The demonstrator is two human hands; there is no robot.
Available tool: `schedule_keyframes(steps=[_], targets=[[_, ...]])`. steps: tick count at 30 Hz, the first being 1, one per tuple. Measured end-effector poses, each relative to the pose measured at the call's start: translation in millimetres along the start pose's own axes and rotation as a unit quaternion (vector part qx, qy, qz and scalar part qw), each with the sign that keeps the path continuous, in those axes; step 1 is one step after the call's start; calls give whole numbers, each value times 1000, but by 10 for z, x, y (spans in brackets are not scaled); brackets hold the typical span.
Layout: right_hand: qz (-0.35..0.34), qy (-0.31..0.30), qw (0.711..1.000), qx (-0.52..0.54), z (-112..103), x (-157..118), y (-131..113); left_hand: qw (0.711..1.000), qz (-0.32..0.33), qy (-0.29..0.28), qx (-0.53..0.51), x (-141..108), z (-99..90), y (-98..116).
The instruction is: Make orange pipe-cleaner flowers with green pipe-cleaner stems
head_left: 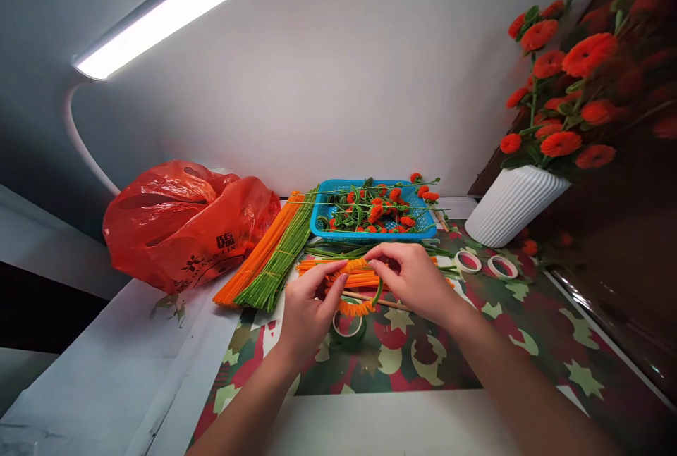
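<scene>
Between my two hands is an orange pipe cleaner (353,268), bent into a row of small coils. Its left part is pinched by the thumb and fingers of my left hand (309,304). My right hand (415,278) pinches its right end between thumb and fingertips. A green pipe cleaner (379,292) curves down from beside the right fingertips towards another looped orange length (355,309) hanging below; how they join is too small to tell. Under the hands lie straight orange pipe cleaners (367,278), a thin wooden stick (391,304) and a roll of green tape (350,333).
A blue basket (317,223) of orange flowers stands behind. Left are green (280,259) and orange (259,259) pipe-cleaner bundles, a red plastic bag (174,223) and a lamp (174,12). Tape rolls (502,268) and a white flower vase (513,206) are right, on a patterned mat (465,343).
</scene>
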State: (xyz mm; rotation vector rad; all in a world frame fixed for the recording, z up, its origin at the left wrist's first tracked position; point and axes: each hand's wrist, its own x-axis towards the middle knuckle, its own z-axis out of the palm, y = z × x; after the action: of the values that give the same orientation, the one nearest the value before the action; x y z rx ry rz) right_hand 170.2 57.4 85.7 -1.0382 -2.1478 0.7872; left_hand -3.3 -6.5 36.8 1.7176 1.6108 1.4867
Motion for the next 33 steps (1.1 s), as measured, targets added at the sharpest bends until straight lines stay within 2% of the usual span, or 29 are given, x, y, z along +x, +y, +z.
schedule_keyframes(steps=[6, 10, 13, 15, 17, 19, 23, 29, 33], targets=[[53, 75, 994, 66, 123, -13, 14, 998, -21, 56, -17, -24, 9, -26], [21, 93, 994, 60, 141, -9, 27, 999, 10, 35, -22, -15, 2, 1], [-5, 71, 996, 45, 123, -7, -3, 999, 33, 5, -15, 0, -9, 17], [2, 48, 997, 55, 116, -6, -26, 999, 39, -5, -14, 4, -14, 16], [25, 32, 996, 81, 116, -3, -34, 999, 20, -3, -27, 1, -13, 12], [53, 37, 991, 116, 124, 3, -19, 998, -28, 9, -64, -4, -6, 12], [94, 97, 977, 168, 163, 16, 31, 980, -121, 26, -154, 3, 20, 26], [135, 118, 957, 225, 328, -6, 14, 975, -114, 92, -166, 20, 29, 16], [78, 174, 964, 184, 362, -31, 18, 985, -85, 84, -123, 2, 22, 4]])
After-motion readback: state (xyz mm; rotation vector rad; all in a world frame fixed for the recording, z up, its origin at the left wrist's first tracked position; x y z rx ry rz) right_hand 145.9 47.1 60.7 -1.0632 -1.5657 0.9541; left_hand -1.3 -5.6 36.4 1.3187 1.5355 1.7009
